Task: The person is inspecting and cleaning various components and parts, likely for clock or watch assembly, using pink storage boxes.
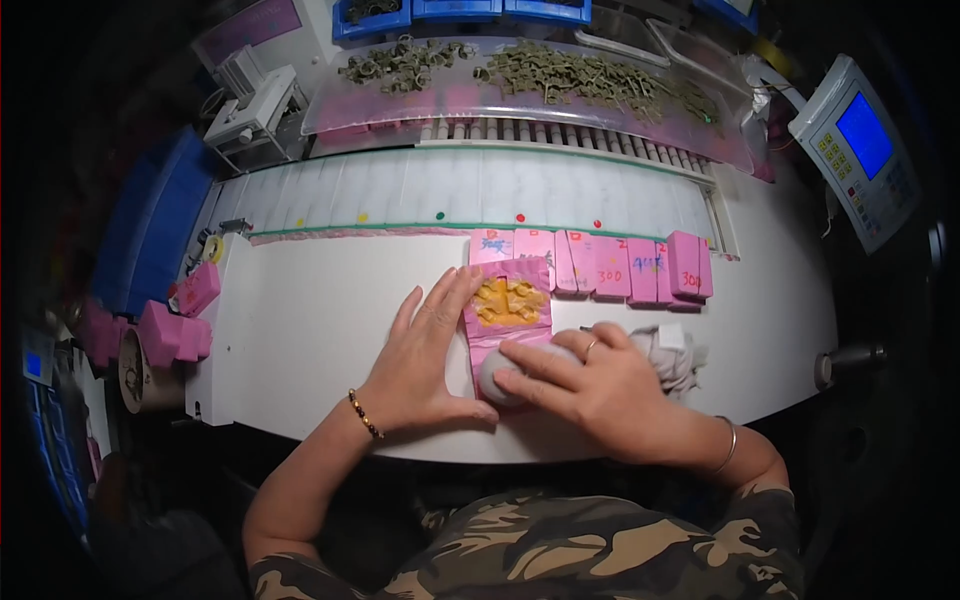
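An opened pink rubber mold (pixel 480 345) lies near the middle of the white table, with yellow-orange hollows (pixel 508 301) in its upper half. My left hand (pixel 425 345) rests along the mold's left side, fingers stretched out and spread. Its fingertips touch the upper left edge, and the thumb lies by the lower end. Under the fingers of my right hand (pixel 610 385) is a round pale grey pad (pixel 500 372), pressed onto the mold's lower half and partly hidden. Beside that hand on the right sits a crumpled whitish cloth bundle (pixel 672 358).
Pink mold blocks (pixel 610 268) with handwriting stand in a row behind the mold. Beyond runs a long white strip (pixel 400 190) with coloured dots. A clear tray (pixel 440 110) holds many greenish pieces. A control panel (pixel 865 145) stands right; more pink blocks (pixel 172 335) lie left.
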Motion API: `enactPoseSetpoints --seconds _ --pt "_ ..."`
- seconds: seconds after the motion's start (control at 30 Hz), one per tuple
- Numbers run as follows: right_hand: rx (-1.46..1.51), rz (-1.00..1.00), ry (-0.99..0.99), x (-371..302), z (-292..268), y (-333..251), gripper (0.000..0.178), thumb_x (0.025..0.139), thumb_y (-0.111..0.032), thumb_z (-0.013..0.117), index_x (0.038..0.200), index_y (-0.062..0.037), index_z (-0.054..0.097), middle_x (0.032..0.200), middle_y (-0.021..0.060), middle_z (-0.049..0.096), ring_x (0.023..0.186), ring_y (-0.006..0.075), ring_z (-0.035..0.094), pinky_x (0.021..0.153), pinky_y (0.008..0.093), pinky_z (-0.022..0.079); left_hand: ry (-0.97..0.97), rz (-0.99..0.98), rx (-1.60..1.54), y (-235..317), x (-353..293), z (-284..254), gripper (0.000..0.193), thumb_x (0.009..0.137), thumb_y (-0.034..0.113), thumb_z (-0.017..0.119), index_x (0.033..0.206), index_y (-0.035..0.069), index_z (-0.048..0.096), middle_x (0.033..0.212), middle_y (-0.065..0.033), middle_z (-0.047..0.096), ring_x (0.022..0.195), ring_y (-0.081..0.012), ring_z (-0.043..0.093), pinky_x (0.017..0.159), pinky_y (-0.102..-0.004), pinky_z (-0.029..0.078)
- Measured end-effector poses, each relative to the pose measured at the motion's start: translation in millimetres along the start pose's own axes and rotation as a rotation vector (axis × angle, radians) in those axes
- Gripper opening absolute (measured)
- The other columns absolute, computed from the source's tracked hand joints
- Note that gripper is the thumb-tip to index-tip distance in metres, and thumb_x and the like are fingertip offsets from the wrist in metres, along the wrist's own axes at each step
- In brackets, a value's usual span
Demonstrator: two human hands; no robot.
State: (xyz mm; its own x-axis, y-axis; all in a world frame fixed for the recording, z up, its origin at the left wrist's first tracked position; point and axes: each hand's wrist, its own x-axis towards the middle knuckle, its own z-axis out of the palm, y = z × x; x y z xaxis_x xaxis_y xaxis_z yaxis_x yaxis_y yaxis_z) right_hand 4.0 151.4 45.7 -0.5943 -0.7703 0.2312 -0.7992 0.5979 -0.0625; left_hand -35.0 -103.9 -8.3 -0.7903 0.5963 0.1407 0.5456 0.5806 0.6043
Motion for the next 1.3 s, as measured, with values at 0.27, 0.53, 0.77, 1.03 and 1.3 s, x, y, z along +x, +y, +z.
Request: enactPoseSetpoints --seconds 0.27,0.53,0.77,1.03,1.3 --pt "-0.252 0.152 0.263 12.0 9.8 24.1 0.048 0.081 -0.016 0.061 0.129 -0.0198 0.066 0.138 0.0055 0.062 0.096 0.0242 0.063 0.083 0.0384 0.045 -0.020 -0.024 -0.027 0.2 -3.9 -0.8 0.141 0.058 0.065 0.087 0.159 0.004 0.010 0.163 -0.0184 0.025 0.154 -0.0357 0.017 0.123 -0.0538 0.012" --pt "-0.154 0.103 0.288 32.6 -23.7 25.9 0.047 0.080 -0.021 0.062 0.127 -0.0216 0.067 0.136 0.0030 0.063 0.095 0.0224 0.062 0.082 0.0364 0.044 -0.012 -0.033 -0.062 -5.9 -6.7 0.8 0.148 0.060 0.063 0.088 0.160 0.003 -0.002 0.164 -0.0175 0.024 0.153 -0.0353 0.021 0.122 -0.0549 0.012" --pt "-0.130 0.036 0.229 33.5 16.0 23.8 0.042 0.083 -0.020 0.061 0.125 -0.0181 0.067 0.135 0.0034 0.062 0.095 0.0236 0.062 0.085 0.0369 0.043 0.018 0.013 -0.074 -10.6 -1.5 5.1 0.158 0.054 0.058 0.094 0.159 0.002 -0.010 0.162 -0.0216 0.027 0.149 -0.0420 0.024 0.121 -0.0496 0.021" --pt "0.017 0.332 -0.100 -39.2 -39.8 48.3 0.057 0.071 -0.003 0.070 0.126 -0.0172 0.066 0.137 0.0051 0.062 0.099 0.0260 0.064 0.089 0.0425 0.041 0.143 -0.084 -0.590 -5.4 -5.0 4.4 0.129 0.071 0.027 0.092 0.160 0.002 0.002 0.156 -0.0178 0.039 0.145 -0.0302 0.037 0.121 -0.0451 0.025" --pt "0.439 0.366 0.103 -18.6 -10.2 33.6 0.090 0.078 -0.018 0.081 0.154 -0.0056 0.034 0.147 0.0181 0.048 0.131 0.0344 0.049 0.105 0.0480 0.036 0.448 -0.161 -0.999 12.5 5.0 16.9 0.077 0.082 -0.007 0.075 0.149 0.000 0.037 0.120 -0.0080 0.059 0.119 -0.0170 0.056 0.112 -0.0346 0.042"
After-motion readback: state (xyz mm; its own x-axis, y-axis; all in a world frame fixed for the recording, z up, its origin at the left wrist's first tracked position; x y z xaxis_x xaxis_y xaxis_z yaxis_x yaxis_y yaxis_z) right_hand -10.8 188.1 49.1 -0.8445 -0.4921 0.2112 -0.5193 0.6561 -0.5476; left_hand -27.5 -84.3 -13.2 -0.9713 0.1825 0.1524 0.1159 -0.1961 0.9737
